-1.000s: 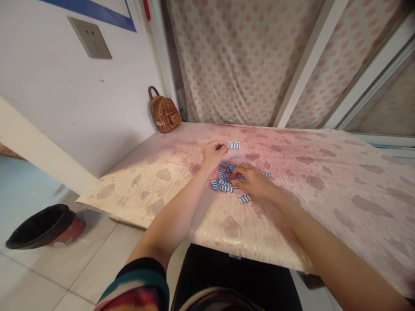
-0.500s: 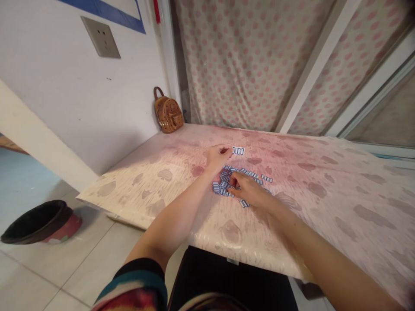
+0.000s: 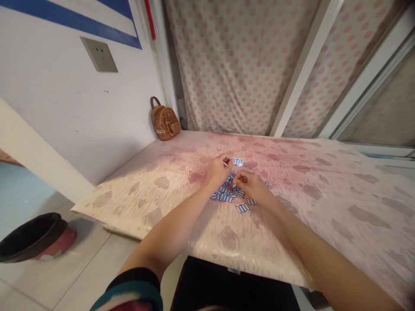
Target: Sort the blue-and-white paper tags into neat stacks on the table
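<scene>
R hand (image 3: 252, 183) moved twd 12 o'clock; L hand (image 3: 219, 169) at its 10. Both curled; can't tell if gripping. Blue-white striped cards (image 3: 225, 198) piled at R hand's 8: prob. light, thin, slick; pinch edges.

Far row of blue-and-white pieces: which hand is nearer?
Left. The left hand is right beside the visible left end of the row; the right hand is nearer the camera, at the pile.

On the left my camera gives me a white wall (image 3: 48, 82) with a socket plate (image 3: 99, 54), pale floor tiles (image 3: 97, 268) below. Far off, a pink-dotted curtain (image 3: 227, 65) hangs behind a white frame bar (image 3: 305, 67). Yellowish light tints the patterned table's (image 3: 337, 172) left side.
</scene>
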The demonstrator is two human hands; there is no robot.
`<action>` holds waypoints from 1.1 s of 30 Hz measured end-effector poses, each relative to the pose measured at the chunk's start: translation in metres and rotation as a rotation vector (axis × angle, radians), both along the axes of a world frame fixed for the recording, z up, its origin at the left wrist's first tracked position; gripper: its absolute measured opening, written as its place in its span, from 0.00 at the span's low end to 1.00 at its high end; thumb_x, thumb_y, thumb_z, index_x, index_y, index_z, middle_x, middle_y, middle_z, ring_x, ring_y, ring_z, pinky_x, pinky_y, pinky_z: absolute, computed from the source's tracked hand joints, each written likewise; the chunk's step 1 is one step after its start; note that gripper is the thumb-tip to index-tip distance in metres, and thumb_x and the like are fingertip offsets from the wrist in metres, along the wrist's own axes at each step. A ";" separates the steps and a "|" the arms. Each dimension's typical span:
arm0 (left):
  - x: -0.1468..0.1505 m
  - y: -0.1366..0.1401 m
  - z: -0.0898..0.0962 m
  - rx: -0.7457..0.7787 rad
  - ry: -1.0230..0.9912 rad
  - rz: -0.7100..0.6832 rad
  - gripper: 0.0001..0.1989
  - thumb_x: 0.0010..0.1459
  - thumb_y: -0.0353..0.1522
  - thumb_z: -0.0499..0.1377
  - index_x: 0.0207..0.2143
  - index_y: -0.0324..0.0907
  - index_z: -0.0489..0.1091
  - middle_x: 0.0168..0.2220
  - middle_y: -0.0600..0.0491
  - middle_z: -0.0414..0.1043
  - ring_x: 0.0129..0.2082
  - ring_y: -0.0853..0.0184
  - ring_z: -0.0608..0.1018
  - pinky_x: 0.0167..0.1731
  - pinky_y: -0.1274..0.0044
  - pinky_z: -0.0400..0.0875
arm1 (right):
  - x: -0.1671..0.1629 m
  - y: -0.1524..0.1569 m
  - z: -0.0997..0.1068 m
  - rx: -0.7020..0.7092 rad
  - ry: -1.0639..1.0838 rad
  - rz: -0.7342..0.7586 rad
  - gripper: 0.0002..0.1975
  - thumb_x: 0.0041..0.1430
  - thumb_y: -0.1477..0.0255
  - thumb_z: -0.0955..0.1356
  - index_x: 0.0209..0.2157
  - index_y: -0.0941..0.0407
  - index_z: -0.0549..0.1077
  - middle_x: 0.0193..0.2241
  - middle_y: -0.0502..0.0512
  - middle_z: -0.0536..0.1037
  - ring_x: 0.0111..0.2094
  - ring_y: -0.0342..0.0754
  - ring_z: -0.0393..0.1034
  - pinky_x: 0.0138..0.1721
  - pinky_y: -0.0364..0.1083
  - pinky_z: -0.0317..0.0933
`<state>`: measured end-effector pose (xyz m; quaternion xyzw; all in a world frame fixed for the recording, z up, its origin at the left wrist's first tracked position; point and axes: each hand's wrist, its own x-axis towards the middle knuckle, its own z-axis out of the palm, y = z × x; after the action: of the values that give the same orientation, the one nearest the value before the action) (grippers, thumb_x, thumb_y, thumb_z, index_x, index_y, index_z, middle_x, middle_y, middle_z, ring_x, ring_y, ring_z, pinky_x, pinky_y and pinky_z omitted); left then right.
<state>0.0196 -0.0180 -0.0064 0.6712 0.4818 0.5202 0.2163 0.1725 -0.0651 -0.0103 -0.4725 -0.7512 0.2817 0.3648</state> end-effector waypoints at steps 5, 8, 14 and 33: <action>0.000 -0.008 0.006 0.078 0.056 0.006 0.04 0.59 0.30 0.57 0.32 0.42 0.71 0.29 0.54 0.74 0.28 0.69 0.74 0.30 0.79 0.63 | 0.002 0.003 -0.001 -0.030 0.082 -0.010 0.13 0.54 0.59 0.67 0.23 0.54 0.67 0.20 0.48 0.70 0.22 0.45 0.63 0.25 0.44 0.55; 0.000 -0.010 0.008 0.072 0.075 0.015 0.03 0.59 0.30 0.58 0.33 0.43 0.71 0.27 0.55 0.73 0.26 0.70 0.73 0.28 0.79 0.62 | 0.002 0.005 -0.001 -0.035 0.128 -0.010 0.15 0.53 0.58 0.67 0.23 0.54 0.67 0.19 0.48 0.69 0.22 0.44 0.62 0.25 0.44 0.55; -0.002 -0.008 0.009 0.026 0.116 0.014 0.04 0.60 0.29 0.57 0.33 0.42 0.71 0.27 0.53 0.74 0.25 0.69 0.73 0.26 0.79 0.61 | 0.010 0.011 -0.002 -0.060 0.136 0.060 0.12 0.53 0.60 0.66 0.25 0.54 0.68 0.21 0.49 0.72 0.24 0.45 0.65 0.28 0.45 0.59; 0.004 -0.010 0.009 -0.079 -0.213 -0.251 0.05 0.53 0.30 0.62 0.27 0.38 0.76 0.27 0.51 0.76 0.28 0.69 0.76 0.30 0.80 0.69 | 0.027 -0.003 0.029 0.269 -0.125 -0.369 0.07 0.58 0.68 0.65 0.26 0.53 0.68 0.25 0.52 0.74 0.27 0.48 0.67 0.29 0.45 0.54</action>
<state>0.0236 -0.0276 0.0026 0.6581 0.3886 0.5379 0.3557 0.2000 -0.0685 0.0183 -0.5654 -0.7040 0.0776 0.4227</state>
